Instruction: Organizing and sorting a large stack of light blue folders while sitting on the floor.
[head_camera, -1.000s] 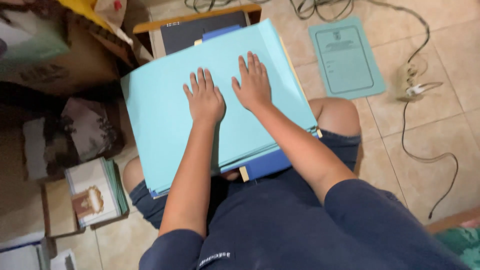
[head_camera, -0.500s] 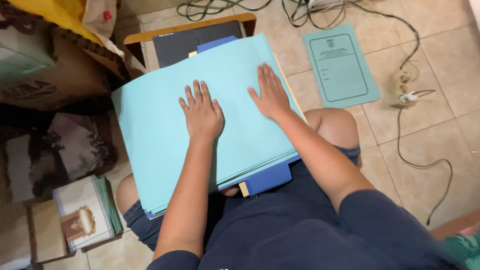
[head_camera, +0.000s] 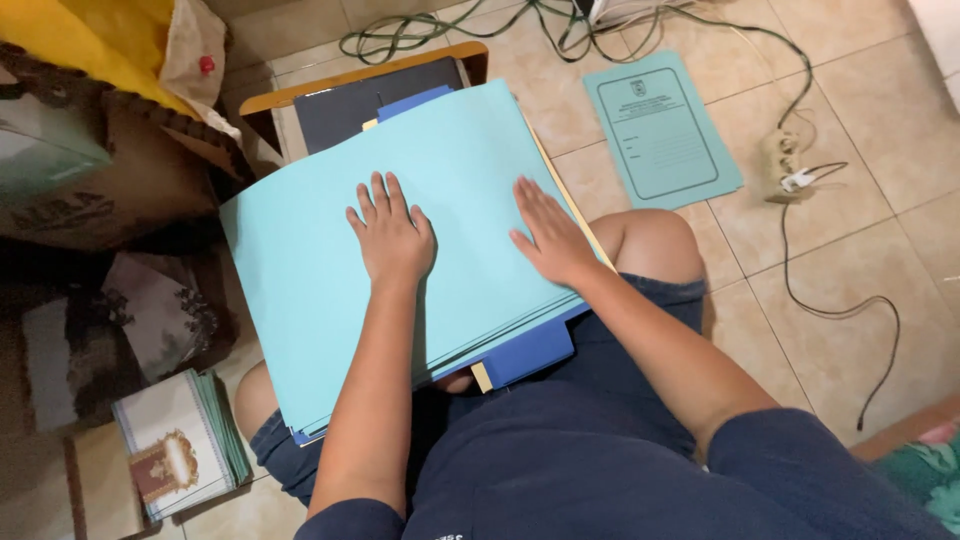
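Note:
A stack of light blue folders (head_camera: 300, 260) lies across my lap, with a dark blue folder (head_camera: 530, 352) and a cream sheet edge poking out underneath. My left hand (head_camera: 392, 235) rests flat on the middle of the top folder, fingers spread. My right hand (head_camera: 548, 237) lies flat near the stack's right edge, fingers pointing up and left. Neither hand grips anything.
A teal printed folder (head_camera: 662, 128) lies on the tiled floor to the right, beside a power strip (head_camera: 785, 167) and trailing cables (head_camera: 830, 300). A wooden-framed dark board (head_camera: 340, 100) sits behind the stack. Cardboard boxes (head_camera: 100, 170) and a stack of booklets (head_camera: 180, 455) are at left.
My right hand has slid from the upper middle of the top folder toward its right edge. My left hand has stayed flat in the middle.

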